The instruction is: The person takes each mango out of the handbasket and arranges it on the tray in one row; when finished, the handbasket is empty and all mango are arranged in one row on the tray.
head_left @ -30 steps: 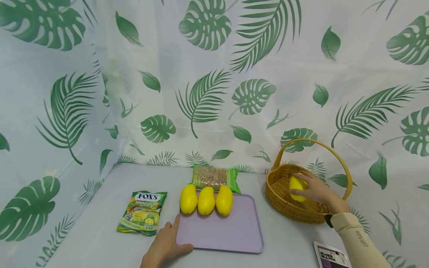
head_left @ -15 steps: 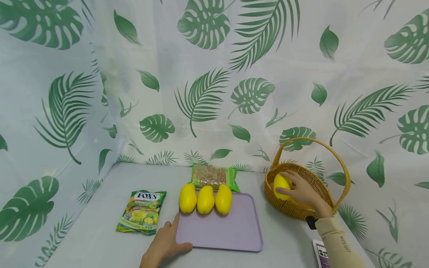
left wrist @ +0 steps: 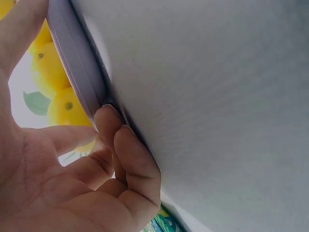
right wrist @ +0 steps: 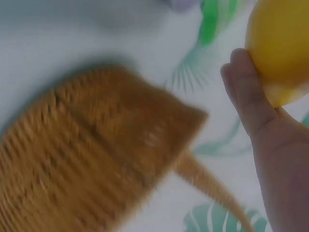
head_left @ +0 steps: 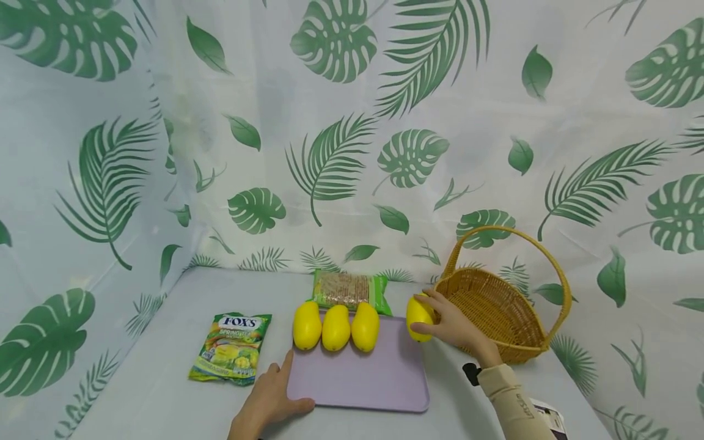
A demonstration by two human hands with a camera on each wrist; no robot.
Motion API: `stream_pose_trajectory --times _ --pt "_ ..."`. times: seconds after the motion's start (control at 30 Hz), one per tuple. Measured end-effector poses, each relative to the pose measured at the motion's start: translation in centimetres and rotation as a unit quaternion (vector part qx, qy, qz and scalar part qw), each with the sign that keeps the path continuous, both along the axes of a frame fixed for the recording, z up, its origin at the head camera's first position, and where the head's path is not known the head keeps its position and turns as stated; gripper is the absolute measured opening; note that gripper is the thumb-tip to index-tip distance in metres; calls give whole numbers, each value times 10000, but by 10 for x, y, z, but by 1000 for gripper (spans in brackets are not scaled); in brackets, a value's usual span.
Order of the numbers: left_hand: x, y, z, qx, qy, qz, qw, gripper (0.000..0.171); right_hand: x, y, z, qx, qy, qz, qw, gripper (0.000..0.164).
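Note:
My right hand [head_left: 452,321] holds a yellow mango [head_left: 419,319] between thumb and fingers, above the right edge of a lilac tray [head_left: 357,382]. In the right wrist view, the held mango [right wrist: 282,48] is cut off by the frame's edge. Three more mangoes lie side by side along the tray's back left: a left mango [head_left: 307,326], a middle mango [head_left: 336,329] and a right mango [head_left: 365,327]. My left hand [head_left: 269,397] holds the tray's near left corner, thumb at the front rim. In the left wrist view, its curled fingertips [left wrist: 110,116] meet the rim.
A wicker basket [head_left: 495,305] with a tall handle stands right of the tray. Behind the tray lies a green clear-windowed packet [head_left: 346,289]. A green FOX'S candy bag [head_left: 231,348] lies to the left. A white-edged packet [head_left: 549,415] is partly hidden by my right sleeve.
My right hand has lifted the mango out of the basket and carried it left to the tray's right edge. The left hand stays at the tray's corner.

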State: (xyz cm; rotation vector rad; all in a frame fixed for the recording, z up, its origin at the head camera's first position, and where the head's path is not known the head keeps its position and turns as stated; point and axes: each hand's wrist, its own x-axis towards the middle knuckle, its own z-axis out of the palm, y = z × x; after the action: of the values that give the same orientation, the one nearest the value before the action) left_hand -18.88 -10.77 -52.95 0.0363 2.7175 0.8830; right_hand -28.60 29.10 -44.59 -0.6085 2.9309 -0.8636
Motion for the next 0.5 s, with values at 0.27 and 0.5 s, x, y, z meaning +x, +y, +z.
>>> stream_pose_trajectory --times 0.27,0.5 --pt "1 1 2 -7 -91 72 9999 116 -9 -33 -23 -37 -590 170 9981 76" --pt "1 2 1 43 -96 79 9999 116 -18 -50 -36 65 -826 258 9962 77"
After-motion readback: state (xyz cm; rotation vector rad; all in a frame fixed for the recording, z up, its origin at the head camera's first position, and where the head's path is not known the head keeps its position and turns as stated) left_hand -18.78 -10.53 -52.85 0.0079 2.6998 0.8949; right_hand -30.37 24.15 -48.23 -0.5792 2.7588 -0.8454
